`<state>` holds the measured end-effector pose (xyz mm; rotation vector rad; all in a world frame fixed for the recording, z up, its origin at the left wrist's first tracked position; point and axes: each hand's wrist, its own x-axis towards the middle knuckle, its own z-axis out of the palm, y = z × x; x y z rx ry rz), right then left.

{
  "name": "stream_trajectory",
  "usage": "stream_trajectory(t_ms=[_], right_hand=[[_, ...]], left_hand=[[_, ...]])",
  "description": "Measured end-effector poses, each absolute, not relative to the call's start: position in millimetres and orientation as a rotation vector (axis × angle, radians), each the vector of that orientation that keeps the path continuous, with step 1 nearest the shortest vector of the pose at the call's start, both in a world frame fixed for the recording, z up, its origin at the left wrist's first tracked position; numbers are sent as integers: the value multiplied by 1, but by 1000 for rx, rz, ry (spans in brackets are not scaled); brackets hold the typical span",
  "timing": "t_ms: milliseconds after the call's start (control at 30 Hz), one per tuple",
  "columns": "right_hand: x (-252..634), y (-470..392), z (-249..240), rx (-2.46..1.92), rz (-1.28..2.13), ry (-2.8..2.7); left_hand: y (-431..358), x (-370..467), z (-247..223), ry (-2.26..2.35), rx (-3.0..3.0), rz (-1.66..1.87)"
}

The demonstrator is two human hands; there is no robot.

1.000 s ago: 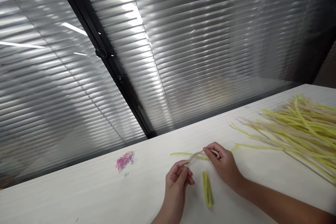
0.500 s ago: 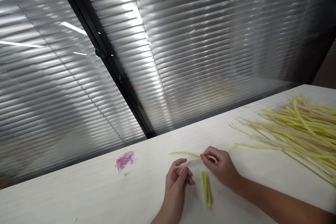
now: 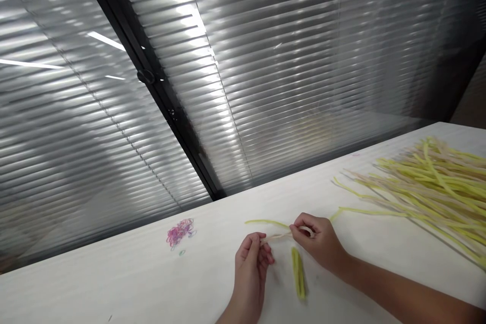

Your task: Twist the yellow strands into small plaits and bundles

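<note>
Text, labels, brands, numbers, signs — none readable.

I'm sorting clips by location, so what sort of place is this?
Probably an indoor workspace, perhaps an office or meeting room. Slatted blinds and a black frame suggest a glazed partition or window; a white table holds heaped yellow and beige strips.

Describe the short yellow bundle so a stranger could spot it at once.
On the white table, find the right hand. Just below it in the picture lies the yellow bundle. It is short and compact, unlike the long, loose strands heaped farther right.
</note>
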<state>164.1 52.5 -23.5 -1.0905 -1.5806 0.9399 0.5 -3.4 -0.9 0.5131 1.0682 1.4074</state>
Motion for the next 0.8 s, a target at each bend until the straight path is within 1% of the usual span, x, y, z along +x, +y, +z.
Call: stream_trajectory(t_ms=[233, 800], right_hand=[[165, 56, -19, -1070, 1085, -1402], [165, 61, -23, -1097, 1163, -1284]], left_hand=[[-2, 0, -1, 1067, 444, 1414], [1, 0, 3, 1048, 368, 1439]])
